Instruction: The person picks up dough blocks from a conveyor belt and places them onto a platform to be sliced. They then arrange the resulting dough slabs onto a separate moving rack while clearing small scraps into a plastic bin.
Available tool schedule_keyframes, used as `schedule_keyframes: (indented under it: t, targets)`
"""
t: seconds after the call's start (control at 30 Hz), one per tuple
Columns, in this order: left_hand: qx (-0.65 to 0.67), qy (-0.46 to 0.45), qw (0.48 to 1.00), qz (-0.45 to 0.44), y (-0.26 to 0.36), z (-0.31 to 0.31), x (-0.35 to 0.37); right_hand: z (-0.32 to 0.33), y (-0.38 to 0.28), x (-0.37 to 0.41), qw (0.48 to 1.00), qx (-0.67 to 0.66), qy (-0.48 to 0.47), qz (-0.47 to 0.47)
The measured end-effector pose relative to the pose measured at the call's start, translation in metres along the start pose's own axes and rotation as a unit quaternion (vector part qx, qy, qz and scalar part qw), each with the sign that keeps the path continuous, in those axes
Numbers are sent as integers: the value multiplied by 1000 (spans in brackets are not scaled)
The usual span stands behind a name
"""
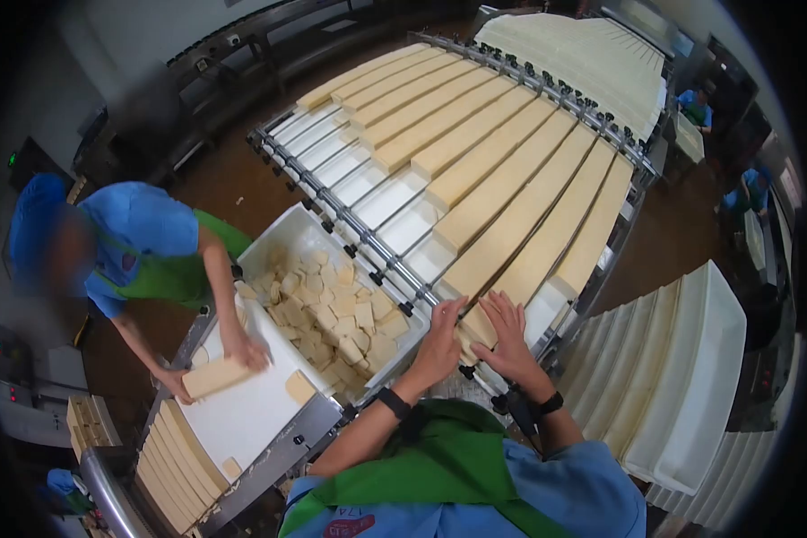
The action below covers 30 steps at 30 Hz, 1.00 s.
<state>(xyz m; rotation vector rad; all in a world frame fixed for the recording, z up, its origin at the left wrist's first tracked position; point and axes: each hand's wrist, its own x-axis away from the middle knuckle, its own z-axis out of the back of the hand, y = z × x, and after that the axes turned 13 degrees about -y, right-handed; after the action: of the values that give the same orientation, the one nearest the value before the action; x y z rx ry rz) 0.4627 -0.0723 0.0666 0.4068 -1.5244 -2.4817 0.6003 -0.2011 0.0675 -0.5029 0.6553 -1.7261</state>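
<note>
Long pale yellow strips [520,193], thick and layered-looking, lie side by side in the lanes of a white slatted table [381,211]. At its near edge, a short pale yellow block [481,329] sits between my two hands. My left hand [441,334] closes on the block's left side, fingers pointing forward. My right hand [504,334] presses on its right side and top, fingers forward and close together. The palms and the underside of the block are hidden.
A white bin [402,360] of pale offcuts stands left of the table. Beyond it, a co-worker [152,242] handles another pale block [215,377] on a white board [264,408]. Nested white trays [690,377] stand at my right. A metal rail [368,229] crosses the table.
</note>
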Motion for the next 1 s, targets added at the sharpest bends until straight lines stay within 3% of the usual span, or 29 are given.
schedule_keyframes:
  t: [0.13,0.23,0.3,0.33,0.4,0.47,0.6,0.7,0.77,0.83,0.9,1.0]
  targets:
    - [21,13,1000,8,-8,0,2,-10,-3,-3,990,122,71,28]
    - [145,44,986,67,-9,6,13,-24,1,1,959,249,103,87]
    - [190,180,963,65,-29,10,29,-27,2,1,941,304,83,122]
    - [210,246,944,62,-37,17,38,-27,0,0,944,302,89,96]
    - [304,382,843,228,-52,39,56,-21,-9,0,956,268,90,77]
    - [148,485,845,170,-123,50,78,-18,-16,-2,964,236,104,70]
    - [-96,416,832,355,-153,85,86,-26,-9,-3,954,257,138,63]
    - [-226,479,822,210,-94,108,26,-28,-7,-4,956,252,137,58]
    - [-203,405,889,75,-78,118,-25,-29,-8,-4,958,244,137,54]
    - [-244,265,933,-6,-87,123,-78,-29,-9,-5,959,240,139,55]
    - [-275,118,954,-7,-111,121,-122,-29,-11,-4,962,233,131,52]
    - [-321,-31,943,79,-128,116,-170,-30,-7,-3,963,236,120,48]
